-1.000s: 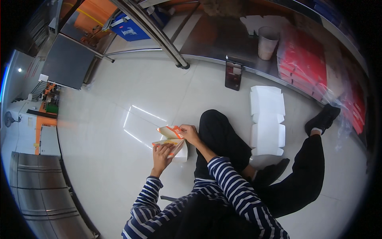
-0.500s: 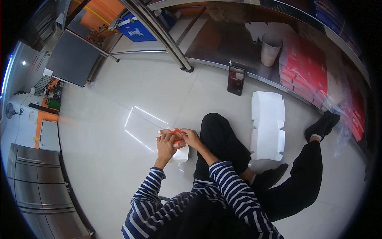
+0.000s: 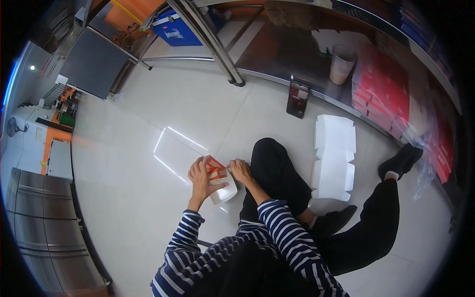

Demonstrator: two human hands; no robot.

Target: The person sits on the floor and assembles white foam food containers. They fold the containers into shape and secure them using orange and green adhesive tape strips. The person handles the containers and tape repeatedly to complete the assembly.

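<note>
Above the floor in front of me is a partly folded cardboard box (image 3: 216,171), with orange-and-white printed faces and a plain white panel toward me. My left hand (image 3: 200,179) grips its left side, fingers curled over the far edge and the thumb reaching across to the white panel. At the right edge of the box, the closed fingers of my right hand (image 3: 240,171) pinch the card by a corner. Part of the box's left side is hidden behind my left hand.
Flat white box blanks (image 3: 334,157) lie right of my bent knee. A phone (image 3: 298,99) leans on the steel shelf's edge (image 3: 277,79). On that shelf are a plastic cup (image 3: 342,65) and red packs in clear plastic (image 3: 382,84). A blue cooler (image 3: 179,32) stands farther back.
My left hand has shifted from on top of the box to its left side, its thumb now stretched out. My right hand has moved slightly right, and more of the printed faces shows.
</note>
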